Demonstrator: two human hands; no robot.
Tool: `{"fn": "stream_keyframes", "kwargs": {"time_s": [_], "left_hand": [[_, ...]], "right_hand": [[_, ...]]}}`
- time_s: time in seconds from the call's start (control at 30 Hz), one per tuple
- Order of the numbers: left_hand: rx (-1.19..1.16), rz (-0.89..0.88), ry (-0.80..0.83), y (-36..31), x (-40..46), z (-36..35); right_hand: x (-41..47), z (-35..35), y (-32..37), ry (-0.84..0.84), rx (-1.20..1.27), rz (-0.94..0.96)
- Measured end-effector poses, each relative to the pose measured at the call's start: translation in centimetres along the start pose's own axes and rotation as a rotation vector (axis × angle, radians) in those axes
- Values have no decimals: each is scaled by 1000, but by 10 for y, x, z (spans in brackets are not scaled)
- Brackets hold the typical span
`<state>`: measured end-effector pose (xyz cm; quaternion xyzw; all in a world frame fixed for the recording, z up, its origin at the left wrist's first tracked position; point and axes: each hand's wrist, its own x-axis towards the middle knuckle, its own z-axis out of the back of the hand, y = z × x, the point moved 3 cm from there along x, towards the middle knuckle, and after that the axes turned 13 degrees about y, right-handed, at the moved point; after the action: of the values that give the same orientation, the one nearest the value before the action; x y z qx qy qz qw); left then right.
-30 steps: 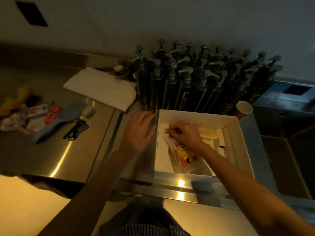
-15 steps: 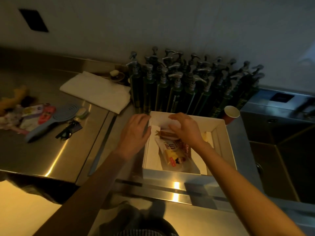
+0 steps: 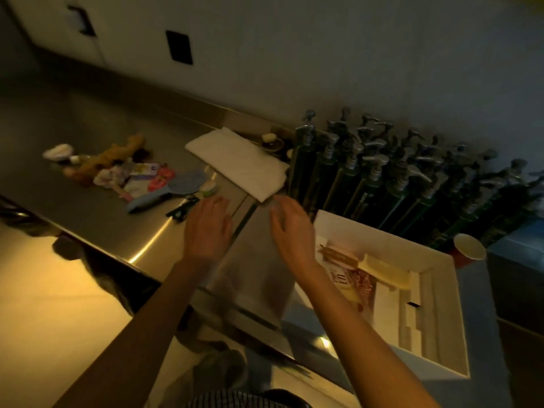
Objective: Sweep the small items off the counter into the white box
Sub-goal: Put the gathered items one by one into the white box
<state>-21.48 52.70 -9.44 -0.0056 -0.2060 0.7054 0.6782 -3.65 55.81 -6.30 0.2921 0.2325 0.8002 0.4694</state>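
Observation:
The white box (image 3: 435, 353) sits at the right on the steel counter (image 3: 97, 219), holding a pale comb, snack packets and brown sticks. A pile of small items (image 3: 117, 172) lies far left: a blue hairbrush (image 3: 164, 191), a black clip (image 3: 182, 209), colourful packets and a tan plush toy. My left hand (image 3: 207, 228) hovers open over the counter just right of the black clip. My right hand (image 3: 291, 231) is open too, left of the box's near corner. Both hands are empty and motion-blurred.
A folded white towel (image 3: 241, 163) lies behind the hands. Several dark green pump bottles (image 3: 382, 184) stand packed against the wall behind the box. A red paper cup (image 3: 468, 248) stands at the box's far right corner. A small dish (image 3: 270, 141) sits by the towel.
My right hand has come out of the box and my left has left its side; both have moved left over the counter. The view has swung left, bringing the pile further into sight.

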Motion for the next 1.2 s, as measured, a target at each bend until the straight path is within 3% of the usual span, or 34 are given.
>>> {"fn": "stream_keyframes", "kwargs": {"time_s": [0.23, 0.47, 0.63, 0.8, 1.03, 1.2], "left_hand": [[42, 43, -48, 74, -6, 8], [13, 138, 116, 157, 18, 3], [-1, 114, 211, 215, 30, -15], [-20, 80, 230, 251, 43, -33], [-46, 40, 265, 284, 42, -50], [-72, 20, 255, 290, 39, -58]], "right_hand": [[45, -85, 51, 107, 76, 92], [91, -148, 57, 157, 91, 51], [121, -199, 48, 197, 83, -43], [136, -235, 42, 263, 91, -146], [132, -261, 32, 381, 16, -85], [110, -267, 30, 361, 14, -147]]}}
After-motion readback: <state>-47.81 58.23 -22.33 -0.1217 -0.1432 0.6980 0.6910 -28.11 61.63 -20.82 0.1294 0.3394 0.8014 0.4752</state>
